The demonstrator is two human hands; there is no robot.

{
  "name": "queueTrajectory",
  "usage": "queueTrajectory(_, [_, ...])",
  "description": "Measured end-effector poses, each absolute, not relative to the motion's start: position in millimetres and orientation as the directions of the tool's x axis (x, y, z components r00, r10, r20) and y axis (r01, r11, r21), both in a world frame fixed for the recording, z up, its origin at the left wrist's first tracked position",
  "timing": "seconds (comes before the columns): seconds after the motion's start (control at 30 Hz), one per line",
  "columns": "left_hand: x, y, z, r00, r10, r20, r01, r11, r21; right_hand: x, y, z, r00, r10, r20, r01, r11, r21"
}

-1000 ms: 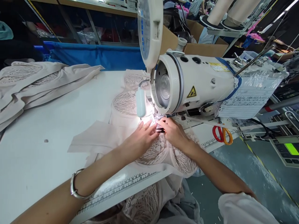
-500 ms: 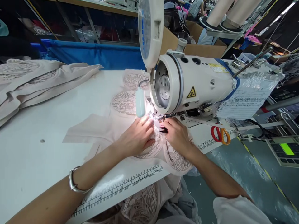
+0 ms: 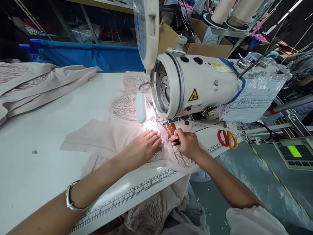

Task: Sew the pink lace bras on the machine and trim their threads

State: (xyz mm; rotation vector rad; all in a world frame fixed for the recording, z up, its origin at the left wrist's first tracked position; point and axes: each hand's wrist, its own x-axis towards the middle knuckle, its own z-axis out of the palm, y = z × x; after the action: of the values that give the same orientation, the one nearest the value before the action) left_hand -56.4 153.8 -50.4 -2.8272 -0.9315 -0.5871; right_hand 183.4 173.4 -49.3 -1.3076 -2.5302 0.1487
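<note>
A pale pink lace garment (image 3: 124, 109) lies spread under the head of a white sewing machine (image 3: 202, 81). My left hand (image 3: 144, 145) rests flat on the lace just left of the needle area, fingers stretched forward. To the right of it, my right hand (image 3: 188, 142) is closed around a small black pointed tool (image 3: 176, 142), whose exact kind I cannot make out. Its fingertips are at the garment's edge by the presser foot. A small lamp (image 3: 141, 107) lights the stitching spot, and the needle itself is lost in the glare.
Red and orange-handled scissors (image 3: 227, 137) sit right of the machine. More lace pieces (image 3: 36, 81) are heaped at the left of the white table (image 3: 49, 169). A printed ruler (image 3: 127, 197) follows the front edge, and a control panel (image 3: 294, 151) stands at far right.
My right hand has drawn back to the right from the presser foot, with the black tool still in it. My left hand's fingers have flattened on the lace. The whole view has shifted slightly.
</note>
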Motion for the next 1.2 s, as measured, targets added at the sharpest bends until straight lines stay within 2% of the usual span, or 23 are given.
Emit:
queueTrajectory(0.1, [-58, 156, -51, 0.716, 0.546, 0.436, 0.571, -0.817, 0.085, 183, 187, -39, -0.608, 0.792, 0.062, 0.775, 0.609, -0.171])
queueTrajectory(0.17, [-59, 155, -49, 0.716, 0.533, 0.451, 0.564, -0.822, 0.078, 179, 191, -32, -0.635, 0.773, -0.006, 0.767, 0.629, -0.129])
queueTrajectory(0.37, [-60, 155, -45, 0.721, 0.549, 0.423, 0.594, -0.804, 0.031, 167, 198, -30, -0.625, 0.778, -0.059, 0.780, 0.619, -0.095])
queueTrajectory(0.53, [-63, 156, -44, 0.718, 0.580, 0.384, 0.634, -0.773, -0.018, 165, 204, -31, -0.651, 0.758, -0.034, 0.758, 0.648, -0.076])
queueTrajectory(0.7, [-67, 156, -45, 0.693, 0.632, 0.348, 0.665, -0.746, 0.031, 169, 207, -33, -0.680, 0.732, 0.031, 0.729, 0.681, -0.071])
queueTrajectory(0.9, [-67, 158, -47, 0.672, 0.663, 0.330, 0.695, -0.718, 0.027, 171, 214, -34, -0.707, 0.707, 0.013, 0.699, 0.702, -0.138])
queueTrajectory(1.1, [-68, 157, -44, 0.683, 0.666, 0.301, 0.682, -0.728, 0.064, 176, 217, -35, -0.753, 0.657, 0.039, 0.651, 0.752, -0.103])
queueTrajectory(1.2, [-68, 157, -43, 0.661, 0.698, 0.275, 0.704, -0.704, 0.093, 177, 220, -34, -0.762, 0.646, 0.038, 0.634, 0.757, -0.158])
